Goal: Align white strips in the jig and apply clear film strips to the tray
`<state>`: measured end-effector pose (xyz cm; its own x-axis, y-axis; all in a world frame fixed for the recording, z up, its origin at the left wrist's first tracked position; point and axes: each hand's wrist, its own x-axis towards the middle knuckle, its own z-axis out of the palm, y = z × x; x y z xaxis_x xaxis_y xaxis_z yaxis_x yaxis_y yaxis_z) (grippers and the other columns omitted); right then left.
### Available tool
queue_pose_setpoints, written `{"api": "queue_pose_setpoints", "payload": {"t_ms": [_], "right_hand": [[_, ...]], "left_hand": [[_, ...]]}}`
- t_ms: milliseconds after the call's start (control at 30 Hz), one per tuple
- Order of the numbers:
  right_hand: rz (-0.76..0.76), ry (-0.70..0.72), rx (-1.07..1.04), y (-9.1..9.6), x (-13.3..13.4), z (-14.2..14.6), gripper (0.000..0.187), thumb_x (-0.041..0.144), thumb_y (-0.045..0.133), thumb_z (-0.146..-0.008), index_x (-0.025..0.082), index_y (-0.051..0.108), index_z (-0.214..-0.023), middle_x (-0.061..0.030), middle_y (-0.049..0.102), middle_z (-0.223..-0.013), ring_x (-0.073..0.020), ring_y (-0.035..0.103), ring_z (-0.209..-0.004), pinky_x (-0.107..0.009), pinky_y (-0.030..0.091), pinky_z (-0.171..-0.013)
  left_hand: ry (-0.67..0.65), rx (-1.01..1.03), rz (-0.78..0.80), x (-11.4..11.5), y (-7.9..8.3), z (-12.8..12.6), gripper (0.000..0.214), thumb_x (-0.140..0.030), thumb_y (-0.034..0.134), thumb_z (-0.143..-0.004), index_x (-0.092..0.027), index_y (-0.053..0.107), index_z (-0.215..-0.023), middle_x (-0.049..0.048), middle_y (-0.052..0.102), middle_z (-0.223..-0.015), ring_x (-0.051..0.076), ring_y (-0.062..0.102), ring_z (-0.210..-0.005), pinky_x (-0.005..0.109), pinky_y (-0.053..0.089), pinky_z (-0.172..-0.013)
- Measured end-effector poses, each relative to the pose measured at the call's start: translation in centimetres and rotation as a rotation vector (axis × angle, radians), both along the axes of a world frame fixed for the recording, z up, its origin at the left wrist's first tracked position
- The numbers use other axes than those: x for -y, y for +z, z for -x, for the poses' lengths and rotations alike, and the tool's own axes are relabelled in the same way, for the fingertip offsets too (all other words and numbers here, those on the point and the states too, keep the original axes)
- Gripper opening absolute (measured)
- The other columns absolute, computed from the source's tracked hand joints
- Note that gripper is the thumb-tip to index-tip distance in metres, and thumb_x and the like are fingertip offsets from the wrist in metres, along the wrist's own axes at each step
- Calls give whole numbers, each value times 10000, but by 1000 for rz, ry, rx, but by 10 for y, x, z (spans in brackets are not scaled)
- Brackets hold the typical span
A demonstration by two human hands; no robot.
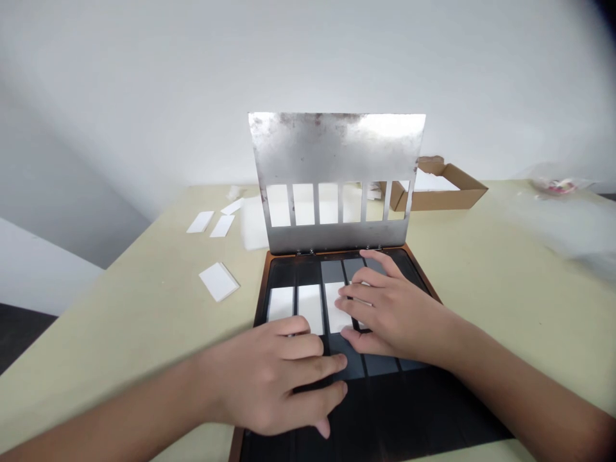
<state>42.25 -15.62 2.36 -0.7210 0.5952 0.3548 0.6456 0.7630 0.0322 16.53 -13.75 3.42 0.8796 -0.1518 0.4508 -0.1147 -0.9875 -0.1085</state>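
Note:
A black slotted tray (380, 410) with a brown rim lies before me, its hinged metal plate (308, 151) standing upright at the back. White cards fill several slots in one row: one card (280, 301) at the left, another card (309, 308) beside it, and a third card (335, 314) touched by my right hand (385, 308). That hand rests with its fingers spread, partly covering a further white piece. Over the tray's left side hovers or rests my left hand (283, 375), some fingers bent, others stretched out and apart; I see nothing held in it.
Left of the tray lie a small stack of white cards (219, 282) and several loose cards (222, 226). Behind the plate at the right stands a cardboard box (437, 201) containing white sheets. A clear plastic bag (572, 215) lies at the far right of the table (158, 321).

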Motion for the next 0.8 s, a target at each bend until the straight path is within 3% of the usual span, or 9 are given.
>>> {"api": "queue_pose_setpoints", "payload": {"t_ms": [567,800], "right_hand": [[-6,4,5,-1,0,-1,285,393,617,-992,155,760,-1058,-67,768,-921,-246,618,-961,-593,218,-1266],[2,-9,-24,-5,0,0,326,384,632,-978,166,725,-1202,-61,778,-936,-248,626,-966,-594,212,-1267]], "left_hand": [[11,-5,10,0,-3,0,418,-547,769,-900,-151,776,-1035,97,787,-1102,168,650,-769,334,532,-659],[16,-11,16,0,-4,2,455,-575,758,-898,-144,777,-1041,97,784,-1125,171,647,-771,341,527,-661]]}}
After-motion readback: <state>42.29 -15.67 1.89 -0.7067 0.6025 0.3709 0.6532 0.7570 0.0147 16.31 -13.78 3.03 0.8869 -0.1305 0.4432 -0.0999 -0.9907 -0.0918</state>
